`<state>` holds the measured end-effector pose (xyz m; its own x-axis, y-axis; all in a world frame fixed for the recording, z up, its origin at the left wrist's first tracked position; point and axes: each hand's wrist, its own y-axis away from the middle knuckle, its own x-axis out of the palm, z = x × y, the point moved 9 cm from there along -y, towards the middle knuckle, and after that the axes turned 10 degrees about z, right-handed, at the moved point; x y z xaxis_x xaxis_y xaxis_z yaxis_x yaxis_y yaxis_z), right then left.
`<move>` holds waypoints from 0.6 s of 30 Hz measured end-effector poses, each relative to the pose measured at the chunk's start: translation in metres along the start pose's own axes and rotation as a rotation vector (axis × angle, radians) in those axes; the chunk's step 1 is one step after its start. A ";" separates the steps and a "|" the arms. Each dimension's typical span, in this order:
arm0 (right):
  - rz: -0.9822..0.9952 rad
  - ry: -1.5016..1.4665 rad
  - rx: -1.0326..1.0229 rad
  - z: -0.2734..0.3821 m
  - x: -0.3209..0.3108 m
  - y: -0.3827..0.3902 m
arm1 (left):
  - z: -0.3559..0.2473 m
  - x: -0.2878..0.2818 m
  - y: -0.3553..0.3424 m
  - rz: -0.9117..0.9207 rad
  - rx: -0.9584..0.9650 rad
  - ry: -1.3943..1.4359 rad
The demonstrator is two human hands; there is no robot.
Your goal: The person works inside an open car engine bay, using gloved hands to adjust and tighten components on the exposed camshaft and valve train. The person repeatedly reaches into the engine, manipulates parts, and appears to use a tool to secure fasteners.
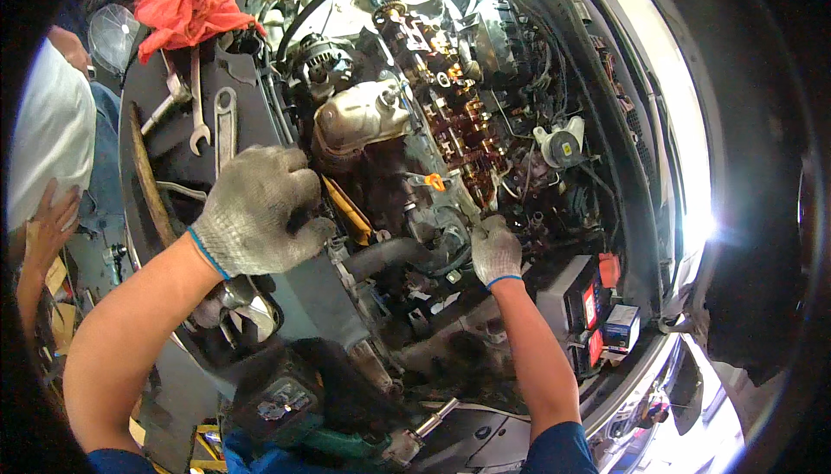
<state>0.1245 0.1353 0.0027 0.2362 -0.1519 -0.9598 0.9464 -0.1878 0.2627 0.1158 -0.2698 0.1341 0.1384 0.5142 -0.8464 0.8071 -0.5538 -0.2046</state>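
Bare-armed between glove cuff and blue sleeve, I lean over an engine [450, 119] whose top lies open, its rows of metal lobes wet with brown oil, at the middle of the bay. My right grip [498, 251], in a grey knit glove, reaches in at the near end of the engine, fingertips turned down; I cannot tell whether they pinch anything. My left grip [262, 212] hovers by the dark fender [286, 301], half curled, a gap between thumb and fingers and nothing visible in it. Near the right grip stands an orange loop handle [434, 182].

Labels cluster on the right: a red one [591, 305] on the side of the battery [558, 296], beside a small blue-and-white printed box [621, 328], and a yellow mark on a round metal part [564, 147]. Their print is too small to read. An open-ended wrench [198, 102] and a wooden handle [149, 175] lie along the fender, below a crumpled red cloth [192, 11]. At far left, a co-worker in a white shirt [52, 128] stands alongside.
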 end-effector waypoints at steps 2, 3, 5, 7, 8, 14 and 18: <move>-0.001 0.056 -0.028 0.000 0.001 0.000 | 0.001 0.002 0.000 0.007 -0.017 0.019; 0.024 0.037 0.029 -0.006 0.005 -0.001 | 0.001 0.002 0.000 0.015 -0.011 0.020; 0.020 -0.017 0.030 -0.005 0.009 0.001 | -0.001 0.001 -0.001 0.009 0.005 0.022; 0.017 -0.058 0.038 -0.004 0.014 0.002 | 0.000 0.001 -0.002 0.019 -0.012 0.037; 0.018 -0.068 0.062 -0.004 0.016 0.002 | 0.001 0.002 -0.002 0.036 -0.033 0.029; -0.017 -0.215 0.126 -0.009 0.027 -0.001 | -0.002 0.002 -0.003 0.012 -0.008 0.008; -0.125 -0.216 -0.034 -0.007 0.020 -0.001 | -0.003 0.004 -0.003 0.007 -0.012 0.013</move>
<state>0.1296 0.1392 -0.0175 0.0678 -0.3342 -0.9400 0.9731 -0.1859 0.1363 0.1157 -0.2644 0.1328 0.1513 0.5190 -0.8413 0.8131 -0.5493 -0.1926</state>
